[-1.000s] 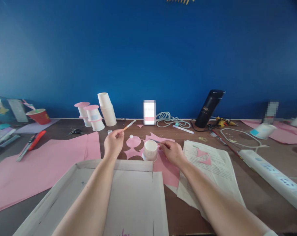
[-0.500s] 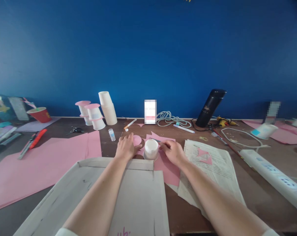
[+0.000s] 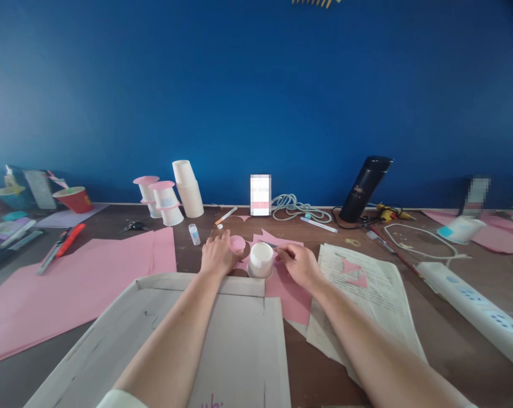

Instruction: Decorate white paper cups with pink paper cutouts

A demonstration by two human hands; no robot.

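An upside-down white paper cup (image 3: 261, 262) stands between my two hands. To its left, my left hand (image 3: 219, 255) lies low with its fingers stretched out, the thumb beside a pink paper circle (image 3: 238, 243). Close on the cup's right, my right hand (image 3: 298, 263) has its thumb and fingers pinched together. A thin dark strip (image 3: 268, 243) shows behind the cup near those fingertips; what the pinch holds is too small to name. Cut pink paper (image 3: 293, 303) lies beneath the cup and my right hand.
A grey board (image 3: 239, 340) lies under my left forearm. Printed paper with pink scraps (image 3: 355, 276) and a power strip (image 3: 473, 300) are on the right. Pink sheets (image 3: 90, 283), a utility knife (image 3: 69, 241) and stacked cups (image 3: 188, 192) are left. A black bottle (image 3: 362, 190) leans behind.
The view has tilted slightly, so things sit a little lower in it. Both hands keep nearly the same places beside the cup.
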